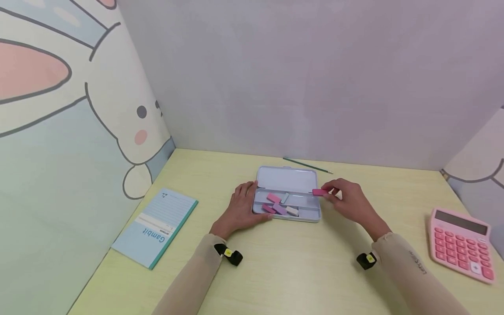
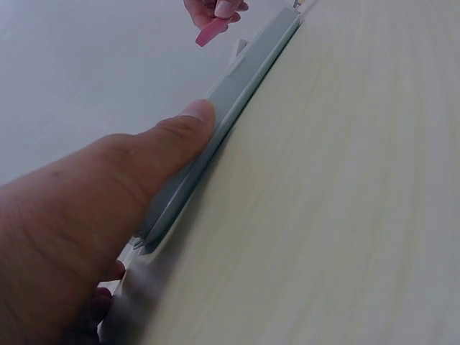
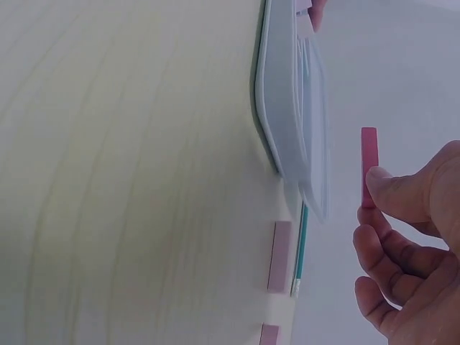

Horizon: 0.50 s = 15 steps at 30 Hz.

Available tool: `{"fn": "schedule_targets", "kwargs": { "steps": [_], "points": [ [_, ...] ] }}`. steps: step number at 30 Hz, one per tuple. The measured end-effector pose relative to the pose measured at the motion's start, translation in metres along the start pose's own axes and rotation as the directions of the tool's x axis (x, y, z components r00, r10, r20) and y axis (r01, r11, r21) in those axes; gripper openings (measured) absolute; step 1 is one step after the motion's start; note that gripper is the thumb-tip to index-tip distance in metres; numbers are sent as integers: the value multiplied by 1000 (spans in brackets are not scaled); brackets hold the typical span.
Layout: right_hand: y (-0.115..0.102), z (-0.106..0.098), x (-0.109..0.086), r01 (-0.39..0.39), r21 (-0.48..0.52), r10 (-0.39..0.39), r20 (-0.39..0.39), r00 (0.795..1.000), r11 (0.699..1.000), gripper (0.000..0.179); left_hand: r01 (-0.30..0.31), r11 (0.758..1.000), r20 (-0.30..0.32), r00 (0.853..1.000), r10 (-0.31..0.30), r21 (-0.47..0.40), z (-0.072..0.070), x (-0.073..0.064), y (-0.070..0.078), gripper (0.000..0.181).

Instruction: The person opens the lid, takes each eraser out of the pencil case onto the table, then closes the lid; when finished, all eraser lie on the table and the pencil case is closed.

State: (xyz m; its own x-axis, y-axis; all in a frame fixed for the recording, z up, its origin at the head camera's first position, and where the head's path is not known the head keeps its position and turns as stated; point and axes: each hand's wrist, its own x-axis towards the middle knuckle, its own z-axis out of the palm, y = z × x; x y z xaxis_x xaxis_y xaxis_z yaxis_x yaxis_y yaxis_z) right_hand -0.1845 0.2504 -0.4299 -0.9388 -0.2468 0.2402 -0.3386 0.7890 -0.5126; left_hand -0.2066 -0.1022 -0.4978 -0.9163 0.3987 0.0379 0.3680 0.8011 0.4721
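Note:
An open pale-blue pencil case (image 1: 286,178) lies on the table, its lid tipped back. Several erasers sit in its compartments, among them a pink eraser (image 1: 273,198), a purple eraser (image 1: 279,208) and a white eraser (image 1: 292,211). My left hand (image 1: 241,209) grips the case's left end, with the thumb against the front wall in the left wrist view. Over the right end of the case, my right hand (image 1: 348,201) pinches a deep-pink eraser (image 3: 369,165) between thumb and fingers, held above the table.
Behind the case lies a green pencil (image 1: 307,165). A light-blue notebook (image 1: 155,225) is at the left, a pink calculator (image 1: 460,245) at the right. The right wrist view shows a pink block (image 3: 280,256) on the table near the pencil. Walls (image 1: 283,87) enclose the table's back and sides.

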Motion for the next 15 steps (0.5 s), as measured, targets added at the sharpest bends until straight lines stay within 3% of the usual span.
{"fn": "schedule_targets", "kwargs": {
  "steps": [15],
  "points": [
    [29, -11, -24, -97, -42, 99, 58, 993, 994, 19, 5, 1000, 1, 1000, -5, 2, -2, -2, 4, 118]
  ]
}}
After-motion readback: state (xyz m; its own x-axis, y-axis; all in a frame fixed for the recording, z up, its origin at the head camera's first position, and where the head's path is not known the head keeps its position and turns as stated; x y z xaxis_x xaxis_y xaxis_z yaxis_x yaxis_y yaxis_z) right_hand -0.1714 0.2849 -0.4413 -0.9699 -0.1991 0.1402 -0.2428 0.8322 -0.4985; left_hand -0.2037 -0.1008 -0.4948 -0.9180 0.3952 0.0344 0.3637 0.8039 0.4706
